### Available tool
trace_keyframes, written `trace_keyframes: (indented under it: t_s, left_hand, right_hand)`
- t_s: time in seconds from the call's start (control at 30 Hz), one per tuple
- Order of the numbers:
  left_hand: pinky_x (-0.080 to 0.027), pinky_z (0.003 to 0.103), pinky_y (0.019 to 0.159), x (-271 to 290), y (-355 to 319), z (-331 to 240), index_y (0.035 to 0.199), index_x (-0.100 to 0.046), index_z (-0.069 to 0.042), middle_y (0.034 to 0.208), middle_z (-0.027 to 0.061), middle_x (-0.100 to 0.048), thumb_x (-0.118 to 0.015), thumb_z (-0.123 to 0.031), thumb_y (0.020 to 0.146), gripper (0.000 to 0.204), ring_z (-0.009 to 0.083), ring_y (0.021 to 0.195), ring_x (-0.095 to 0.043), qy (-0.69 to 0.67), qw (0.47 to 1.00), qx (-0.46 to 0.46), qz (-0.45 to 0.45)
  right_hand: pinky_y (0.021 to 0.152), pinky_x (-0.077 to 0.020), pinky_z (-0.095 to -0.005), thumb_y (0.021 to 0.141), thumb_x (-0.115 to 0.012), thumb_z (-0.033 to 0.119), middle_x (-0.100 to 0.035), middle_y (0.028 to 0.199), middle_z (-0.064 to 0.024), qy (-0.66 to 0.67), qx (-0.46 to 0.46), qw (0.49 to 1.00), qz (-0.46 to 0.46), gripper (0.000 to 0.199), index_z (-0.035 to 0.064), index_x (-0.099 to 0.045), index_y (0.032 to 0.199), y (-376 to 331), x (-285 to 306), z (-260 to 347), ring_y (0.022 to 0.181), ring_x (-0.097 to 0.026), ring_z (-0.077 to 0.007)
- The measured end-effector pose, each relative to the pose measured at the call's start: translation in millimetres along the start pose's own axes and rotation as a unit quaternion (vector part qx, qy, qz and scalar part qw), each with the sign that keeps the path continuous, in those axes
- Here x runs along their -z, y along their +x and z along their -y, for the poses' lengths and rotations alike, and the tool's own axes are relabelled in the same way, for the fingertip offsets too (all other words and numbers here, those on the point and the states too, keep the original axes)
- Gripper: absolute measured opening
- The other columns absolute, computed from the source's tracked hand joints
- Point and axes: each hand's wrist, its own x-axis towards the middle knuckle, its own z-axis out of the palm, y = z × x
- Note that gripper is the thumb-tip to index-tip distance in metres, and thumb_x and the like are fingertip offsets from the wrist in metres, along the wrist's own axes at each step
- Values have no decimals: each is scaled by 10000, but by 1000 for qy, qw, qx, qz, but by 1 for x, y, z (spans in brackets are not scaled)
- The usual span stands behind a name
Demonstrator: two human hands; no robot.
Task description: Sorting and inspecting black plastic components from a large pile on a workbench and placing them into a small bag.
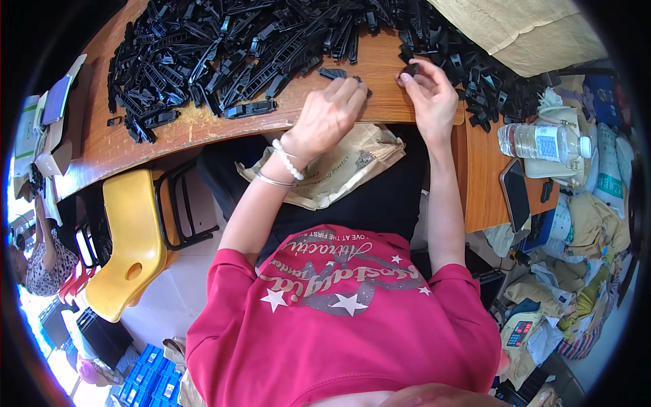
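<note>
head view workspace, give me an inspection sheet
surface: wooden table, worn at its near edge
job's things: heap of black plastic parts across the far side; one small dark part at the right fingertips
clutter: water bottle, phone, paper bag in the lap
hands: left hand knuckles up near a loose part; right hand pinching the small part
cables: nothing seen
surroundings: yellow chair, another person at far left, bags and cloth at right
</note>
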Motion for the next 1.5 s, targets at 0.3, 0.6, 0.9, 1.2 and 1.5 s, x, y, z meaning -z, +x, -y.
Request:
trace_keyframes:
  t_s: [0.3, 0.6, 0.9, 1.2, 1.5]
  left_hand:
    - [-491, 340, 577, 8, -22, -13, 946, -650, -17, 844, 81, -574, -771, -121, 757, 248, 235, 720, -603, -22, 983, 122, -137]
    - [-482, 367, 619, 18, -21, 10, 914, -674, -29, 866, 77, -591, -753, -129, 770, 193, 276, 745, -602, -99, 984, 130, -63]
    - [-500, 364, 605, 19, -18, 11, 869, -677, -26, 850, 76, -599, -774, -195, 770, 218, 274, 698, -626, -119, 984, 118, -55]
    - [-525, 341, 617, 32, 42, 49, 1000, -658, -55, 950, 73, -626, -722, -186, 827, 227, 276, 774, -654, 136, 972, 123, -144]
    - [-480, 349, 494, 28, 5, 0, 973, -600, -22, 892, 98, -612, -712, -75, 830, 189, 263, 599, -609, 13, 987, 126, -98]
  right_hand:
    - [635, -438, -262, 789, -745, 24, -599, 860, -45, -210, 34, 975, 70, 226, 1, -692, 1007, -17, 12, 15, 693, -517, -124]
    - [663, -443, -237, 819, -711, 11, -605, 877, -53, -165, 3, 950, 267, 237, -25, -701, 1053, 0, 6, 26, 741, -547, -115]
    - [740, -490, -293, 759, -710, -54, -630, 943, -86, -159, 119, 949, 244, 264, -20, -715, 1021, -10, -12, 17, 867, -603, -204]
    - [736, -494, -365, 807, -728, 59, -655, 900, -96, -342, 256, 902, -64, 113, 7, -705, 905, 15, -4, 4, 848, -632, -266]
    - [780, -448, -393, 779, -753, 100, -630, 926, -64, -437, 220, 872, -1, 210, 60, -645, 954, 27, 0, -10, 898, -590, -265]
